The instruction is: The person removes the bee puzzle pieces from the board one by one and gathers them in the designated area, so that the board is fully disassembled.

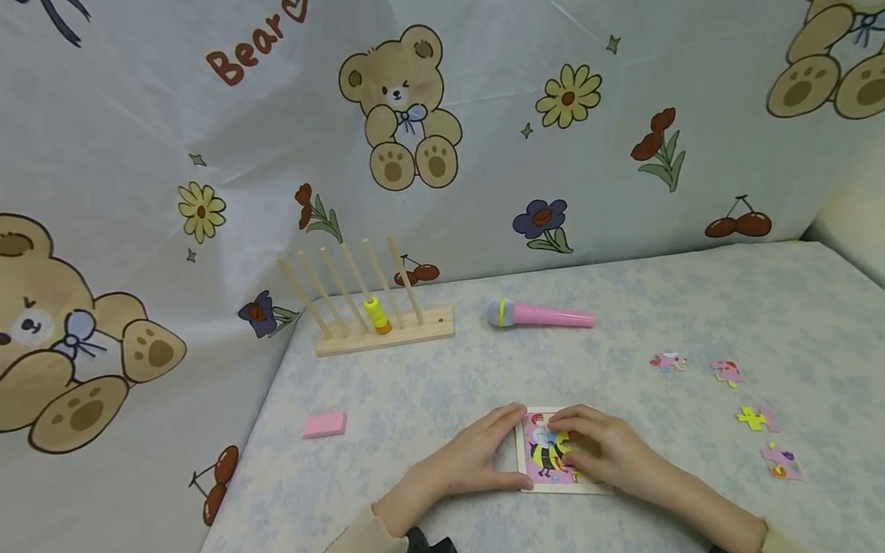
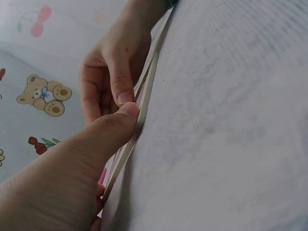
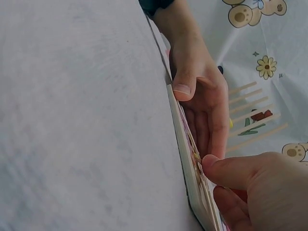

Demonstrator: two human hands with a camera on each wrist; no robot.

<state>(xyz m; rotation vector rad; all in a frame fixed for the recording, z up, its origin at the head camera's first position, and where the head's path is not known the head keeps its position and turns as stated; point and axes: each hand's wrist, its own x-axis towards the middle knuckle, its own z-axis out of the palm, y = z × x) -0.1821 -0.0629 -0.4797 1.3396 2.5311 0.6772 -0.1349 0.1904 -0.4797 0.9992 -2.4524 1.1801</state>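
Note:
A small jigsaw puzzle tray (image 1: 562, 489) with a pale wooden rim lies flat on the table in front of the person. Its pink picture shows a yellow-and-black bee (image 1: 545, 456). The left hand (image 1: 476, 460) holds the tray's left side, thumb at the near corner and fingers at the far corner. Over the right part of the picture, the right hand (image 1: 609, 450) has thumb and fingers bent around a puzzle piece, which they mostly hide. In the right wrist view, the right thumb (image 3: 226, 168) meets the pieces just above the tray's rim.
Several loose puzzle pieces (image 1: 756, 418) lie on the right of the table. Behind the tray is a pink toy microphone (image 1: 553, 315). A wooden peg rack (image 1: 415, 330) with yellow and orange beads stands back left, and a pink block (image 1: 325, 425) lies left. A bear-print cloth hangs behind.

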